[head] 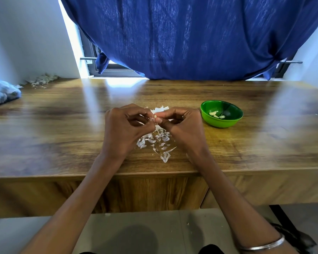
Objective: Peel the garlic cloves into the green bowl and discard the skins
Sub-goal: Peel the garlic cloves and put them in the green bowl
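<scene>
Both forearms reach over the table edge [154, 174], left hand [126, 131] and right hand [182, 125] pinching one garlic clove [155, 116]; best to peel gently above the skins [155, 142].

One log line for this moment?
step: peeling | both hands pinch garlic clove | green bowl: peeled cloves inside | skins on table

Glossy wooden table [62, 114] against white walls [26, 33]; blue curtain [191, 33] draped over a dark-framed window [94, 57], daylight glaring off the tabletop; grey floor [132, 230] below.
</scene>
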